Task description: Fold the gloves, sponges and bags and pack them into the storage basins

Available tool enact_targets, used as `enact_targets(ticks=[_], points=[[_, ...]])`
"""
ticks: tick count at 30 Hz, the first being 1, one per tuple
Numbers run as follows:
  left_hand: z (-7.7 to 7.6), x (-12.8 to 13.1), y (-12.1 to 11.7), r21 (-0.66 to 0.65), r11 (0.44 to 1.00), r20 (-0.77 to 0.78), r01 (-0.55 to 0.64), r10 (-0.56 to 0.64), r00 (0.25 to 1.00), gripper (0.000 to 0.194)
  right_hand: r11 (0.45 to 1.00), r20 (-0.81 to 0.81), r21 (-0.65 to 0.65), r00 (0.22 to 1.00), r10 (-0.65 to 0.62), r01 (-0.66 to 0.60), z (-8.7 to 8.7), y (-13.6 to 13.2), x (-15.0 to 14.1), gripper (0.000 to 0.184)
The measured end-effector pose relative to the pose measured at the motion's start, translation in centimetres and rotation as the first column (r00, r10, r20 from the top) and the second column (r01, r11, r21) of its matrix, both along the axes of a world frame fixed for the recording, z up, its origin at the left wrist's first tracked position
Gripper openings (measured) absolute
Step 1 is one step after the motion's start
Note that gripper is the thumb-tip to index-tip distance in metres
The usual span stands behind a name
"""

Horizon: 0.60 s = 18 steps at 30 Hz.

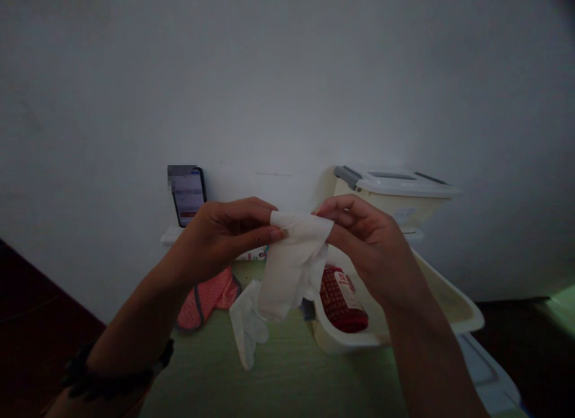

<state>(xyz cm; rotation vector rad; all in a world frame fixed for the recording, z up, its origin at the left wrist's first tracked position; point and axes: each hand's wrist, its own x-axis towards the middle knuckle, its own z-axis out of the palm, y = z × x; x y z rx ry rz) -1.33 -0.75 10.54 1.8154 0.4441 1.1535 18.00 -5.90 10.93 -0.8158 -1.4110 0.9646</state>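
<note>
A thin white glove (294, 268) hangs between my hands above the table, its cuff uppermost and its fingers drooping. My left hand (233, 226) pinches the left end of the cuff between thumb and fingers. At the cuff's right end my right hand (359, 232) grips the edge, with its thumb partly hidden by the glove. Below and to the left, a second white glove (247, 325) lies on the green table (215, 370). A pink knitted cloth item (211, 301) lies beside it, partly behind my left forearm.
A cream bin (332, 343) on the right holds a red package (341, 301). Behind it, a lidded cream box (395, 196) stands against the wall. A phone (188, 196) leans upright on a white ledge (169, 235) at the back left.
</note>
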Motion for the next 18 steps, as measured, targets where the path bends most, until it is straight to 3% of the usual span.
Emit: enact_targets(ticks=[5, 10, 13, 18], points=[[0.0, 0.1, 0.2, -0.012, 0.999, 0.022, -0.049, 0.049, 0.999, 0.010, 0.998, 0.094, 0.039, 0.994, 0.049, -0.053, 0.2, -0.2, 0.2, 0.019], [0.0, 0.5, -0.1, -0.035, 0.997, -0.023, -0.062, 0.061, 0.998, 0.008, 0.982, 0.302, 0.100, 0.936, -0.183, 0.159, -0.3, 0.0, -0.1, 0.019], [-0.2, 0.8, -0.2, -0.118, 0.993, -0.040, -0.015, 0.011, 0.999, 0.013, 0.968, 0.302, 0.125, 0.921, -0.245, 0.217, -0.4, 0.2, -0.3, 0.014], [-0.8, 1.1, 0.1, -0.249, 0.968, 0.066, 0.034, -0.018, 0.998, 0.039, 0.971, 0.166, 0.044, 0.957, -0.238, 0.234, 0.0, -0.1, -0.2, 0.015]])
